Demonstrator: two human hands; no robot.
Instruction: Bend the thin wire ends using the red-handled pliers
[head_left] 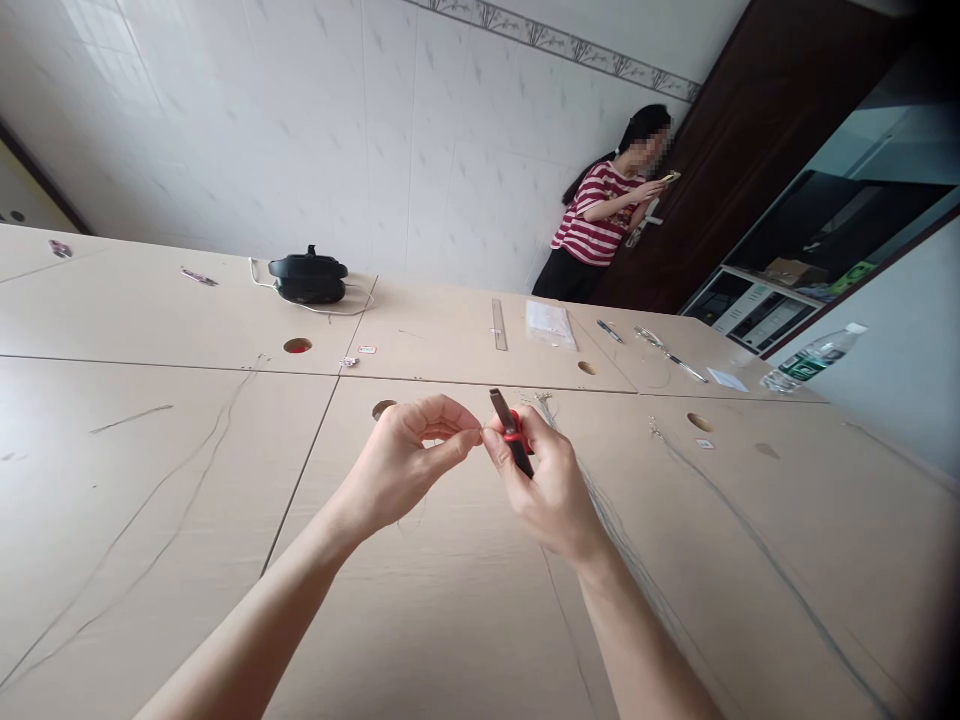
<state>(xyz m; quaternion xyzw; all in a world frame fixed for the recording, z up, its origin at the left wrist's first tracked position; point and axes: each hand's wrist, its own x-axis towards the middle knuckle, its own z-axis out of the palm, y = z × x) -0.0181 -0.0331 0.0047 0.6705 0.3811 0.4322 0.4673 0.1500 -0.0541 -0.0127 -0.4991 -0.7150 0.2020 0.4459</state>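
Above the middle of the table, my left hand [411, 455] is closed in a pinch, thumb against fingers, on something too small to make out. A faint thin line hangs below it. My right hand [546, 480] is wrapped round pliers [504, 412] with red and black handles, their jaws pointing up and away. Its thumb and forefinger tips meet the left fingertips. A bundle of thin wires [611, 520] runs along the table beside and behind my right forearm.
More long wires lie at left [161, 480] and right [757, 540]. Further back are a black case [307, 278], a ruler [499, 325], a plastic bag [551, 325], pens and a bottle [814, 360]. A person in a striped shirt [596, 215] stands by the door.
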